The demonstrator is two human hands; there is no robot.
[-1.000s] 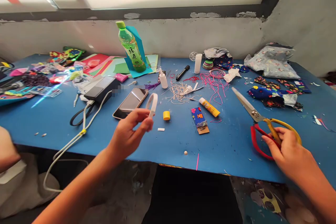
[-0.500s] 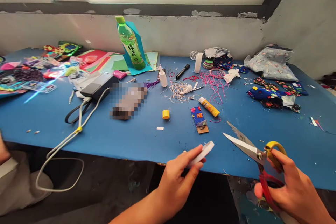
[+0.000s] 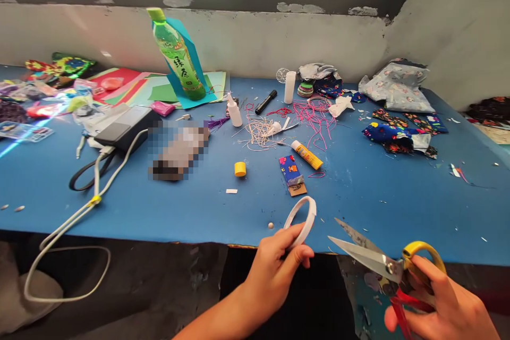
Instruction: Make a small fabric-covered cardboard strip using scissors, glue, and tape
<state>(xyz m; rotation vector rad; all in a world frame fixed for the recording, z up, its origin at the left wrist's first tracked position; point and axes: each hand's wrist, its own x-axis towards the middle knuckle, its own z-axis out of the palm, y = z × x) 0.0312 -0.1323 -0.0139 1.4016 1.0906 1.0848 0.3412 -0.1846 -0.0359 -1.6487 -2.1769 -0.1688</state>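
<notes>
Between thumb and fingers, my left hand (image 3: 274,260) pinches a narrow white ring (image 3: 309,219) that looks like a roll of tape, held up at the table's front edge. My right hand (image 3: 446,297) grips a pair of scissors (image 3: 370,263) by its yellow and red handles. The blades are spread apart and point left toward the ring, without touching it. Just beyond the ring lies a small blue patterned fabric piece (image 3: 290,171) over brown card. A yellow glue tube (image 3: 307,155) rests beside it.
On the blue table (image 3: 191,218) are a yellow cap (image 3: 239,169), a white squeeze bottle (image 3: 234,111), tangled cords (image 3: 261,134) and a black marker (image 3: 266,102). Farther left stand a green tea bottle (image 3: 179,58) and a black device (image 3: 126,127) with white cables. Fabric scraps (image 3: 392,135) lie right.
The white ring has turned so its round opening shows. Both hands have shifted slightly, and the scissors sit a little lower, still spread. The whole view has swung to the right.
</notes>
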